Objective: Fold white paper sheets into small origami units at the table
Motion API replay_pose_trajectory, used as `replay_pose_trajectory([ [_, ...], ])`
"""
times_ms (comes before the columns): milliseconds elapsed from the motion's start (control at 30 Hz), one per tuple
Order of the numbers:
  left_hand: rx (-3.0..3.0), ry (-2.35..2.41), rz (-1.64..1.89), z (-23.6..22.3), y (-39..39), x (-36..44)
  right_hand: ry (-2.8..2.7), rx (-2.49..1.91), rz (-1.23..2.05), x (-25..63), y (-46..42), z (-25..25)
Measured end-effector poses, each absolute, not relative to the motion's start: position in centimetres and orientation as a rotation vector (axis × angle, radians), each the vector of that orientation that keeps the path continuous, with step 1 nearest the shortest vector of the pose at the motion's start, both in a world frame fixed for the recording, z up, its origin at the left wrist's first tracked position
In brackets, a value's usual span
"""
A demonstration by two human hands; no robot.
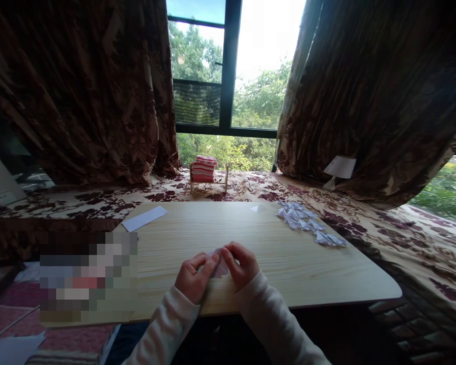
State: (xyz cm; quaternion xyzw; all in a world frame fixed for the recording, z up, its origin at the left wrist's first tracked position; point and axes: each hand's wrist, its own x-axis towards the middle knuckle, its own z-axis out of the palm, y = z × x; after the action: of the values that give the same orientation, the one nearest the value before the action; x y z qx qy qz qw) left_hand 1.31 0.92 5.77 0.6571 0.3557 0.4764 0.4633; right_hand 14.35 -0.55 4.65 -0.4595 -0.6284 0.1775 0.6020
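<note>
The left hand (192,278) and the right hand (244,266) are holding close together, with 1 folded paper (220,269) sitting between them. The left hand is clamping the paper's left side between thumb and fingers; the right hand is pinching its upper right edge with gathered fingertips. Both are touching it, so neither is nearer; the fingers are covering too much for its long axis to be showing clearly. The front edge of the surface (307,276) is running beneath the forearms (171,322), just behind the hands. Left of the left hand, a blurred patch (87,279) is hiding the surface's corner. Open wood is extending ahead of both hands and right of the right hand. Farther off, ahead-left, a white paper strip (145,218) is slanting away rightward. Ahead-right, a cluster of pointed paper pieces (300,219) is lying along the surface's edge. Beyond, straight ahead, striped cloths (204,169) are resting on a small rack (227,178).
</note>
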Motion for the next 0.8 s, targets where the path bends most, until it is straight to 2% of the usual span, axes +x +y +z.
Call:
replay_pose_trajectory([
  [500,1.746,0.904,1.115,5.71,0.64,1.01,-1.507,-1.086,0.534,14.07,-0.61,4.28],
  [800,1.804,0.893,1.139,5.63,0.71,0.95,-1.481,-1.125,0.456,13.82,-0.39,4.55],
])
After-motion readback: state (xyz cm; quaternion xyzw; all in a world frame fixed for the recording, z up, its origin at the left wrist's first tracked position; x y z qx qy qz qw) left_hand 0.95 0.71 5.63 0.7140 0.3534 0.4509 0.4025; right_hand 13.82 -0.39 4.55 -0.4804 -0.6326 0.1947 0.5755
